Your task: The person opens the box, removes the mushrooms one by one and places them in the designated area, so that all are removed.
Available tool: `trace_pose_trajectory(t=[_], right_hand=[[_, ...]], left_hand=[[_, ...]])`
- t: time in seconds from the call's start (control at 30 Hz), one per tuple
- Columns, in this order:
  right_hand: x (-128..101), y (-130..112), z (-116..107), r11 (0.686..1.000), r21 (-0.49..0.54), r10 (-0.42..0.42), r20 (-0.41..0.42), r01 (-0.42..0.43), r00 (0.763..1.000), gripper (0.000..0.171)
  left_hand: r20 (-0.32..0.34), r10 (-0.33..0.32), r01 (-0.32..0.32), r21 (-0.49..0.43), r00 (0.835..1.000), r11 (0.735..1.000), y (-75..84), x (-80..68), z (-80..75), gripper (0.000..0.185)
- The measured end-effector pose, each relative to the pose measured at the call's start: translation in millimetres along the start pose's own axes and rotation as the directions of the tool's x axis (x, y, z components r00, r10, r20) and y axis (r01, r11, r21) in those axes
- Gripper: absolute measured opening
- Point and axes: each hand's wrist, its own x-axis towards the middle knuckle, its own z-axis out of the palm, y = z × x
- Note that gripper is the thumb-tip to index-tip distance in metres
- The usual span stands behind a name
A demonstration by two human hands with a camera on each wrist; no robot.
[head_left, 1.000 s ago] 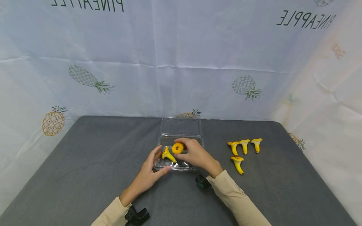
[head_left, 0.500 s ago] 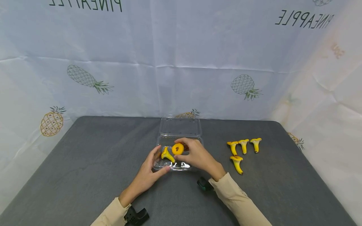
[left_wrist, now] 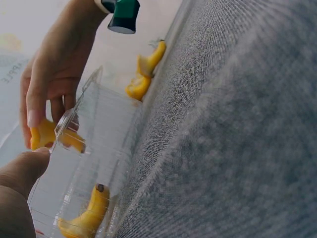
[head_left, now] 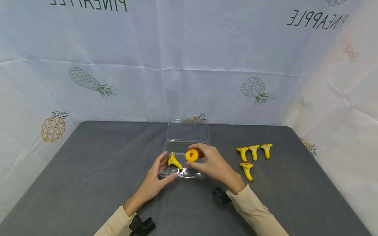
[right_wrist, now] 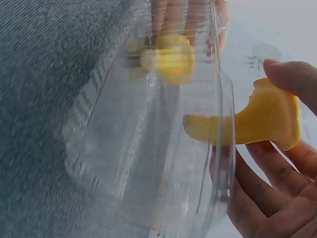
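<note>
My right hand (head_left: 217,164) pinches a yellow chanterelle mushroom (head_left: 192,155) between thumb and fingers, its cap turned up. The mushroom is above the clear plastic container (head_left: 190,176), its stem pointing down past the rim in the right wrist view. Another yellow chanterelle (head_left: 175,162) lies on its side in the left part of the container. My left hand (head_left: 152,180) rests against the container's left front corner, fingers along the left side and a straight thumb (left_wrist: 25,171) at the front rim. Its other fingers are partly hidden in the left wrist view.
The container's clear lid (head_left: 188,132) stands raised behind it. Several more chanterelles (head_left: 253,152) lie on the grey table (head_left: 97,177) to the right, one (head_left: 246,171) nearer than the others. A pineapple-printed cloth (head_left: 189,49) hangs behind the table.
My right hand has moved a little to the right with the chanterelle, away from the one in the container. My left hand has stayed in place.
</note>
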Motion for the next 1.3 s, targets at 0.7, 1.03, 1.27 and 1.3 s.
trace_pose_trajectory(t=[0.7, 1.03, 1.27, 1.3], right_hand=[[-39.1, 3.0, -21.9, 0.997, -0.066, -0.041, -0.135, 0.032, 0.990, 0.050], [-54.1, 12.7, -35.3, 0.999, 0.028, 0.026, -0.154, -0.022, 0.988, 0.049], [-67.6, 19.0, -46.1, 0.998, -0.003, 0.057, -0.198, -0.059, 0.979, 0.047], [-69.5, 20.0, -47.1, 0.998, -0.010, 0.063, -0.204, -0.066, 0.977, 0.047]], left_hand=[[-0.008, 0.002, -0.002, 0.016, 1.000, 1.000, 0.1, -1.2, -0.2, 0.088], [-0.003, -0.007, 0.007, 0.012, 1.000, 1.000, -0.3, -1.0, 0.3, 0.088], [0.000, -0.009, 0.009, 0.006, 1.000, 1.000, -0.2, -0.2, 0.7, 0.087], [0.000, -0.008, 0.008, 0.006, 1.000, 1.000, -0.1, -0.2, 0.7, 0.087]])
